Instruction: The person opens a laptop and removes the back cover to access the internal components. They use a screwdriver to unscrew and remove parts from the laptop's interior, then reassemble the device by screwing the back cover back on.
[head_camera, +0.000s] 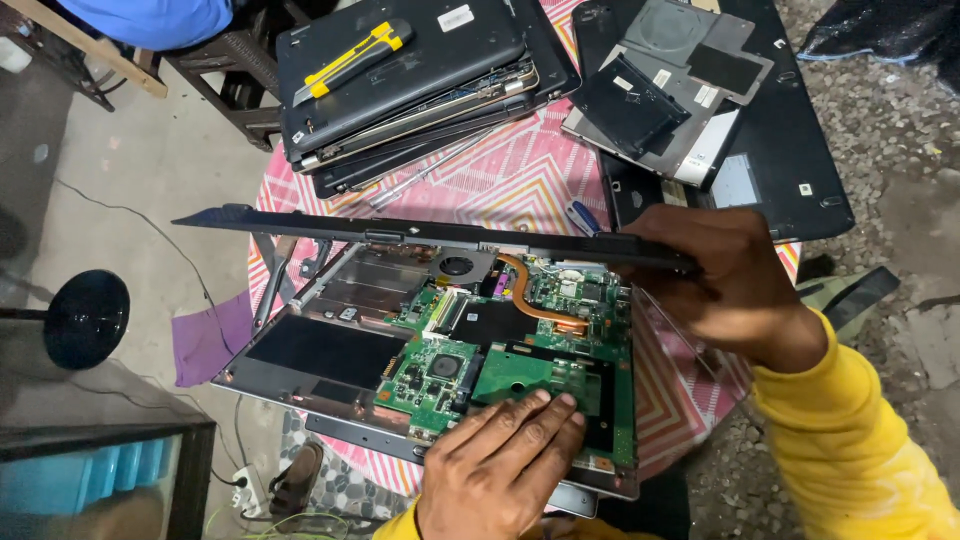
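Note:
An opened laptop base (300, 375) lies on a small cloth-covered table, its green motherboard (430, 375), copper heat pipe (535, 305) and fan (457, 267) exposed. My left hand (500, 465) rests flat on the near part of the motherboard, fingers together. My right hand (720, 285) grips the right end of a long black laptop cover panel (400, 230), held edge-on and lifted above the far side of the base.
A stack of closed laptops (410, 90) with a yellow utility knife (350, 58) on top sits at the back. Another dismantled laptop (720, 110) lies at the back right. A screwdriver (583, 217) lies on the red patterned cloth (520, 170). Black stool (85, 318) at left.

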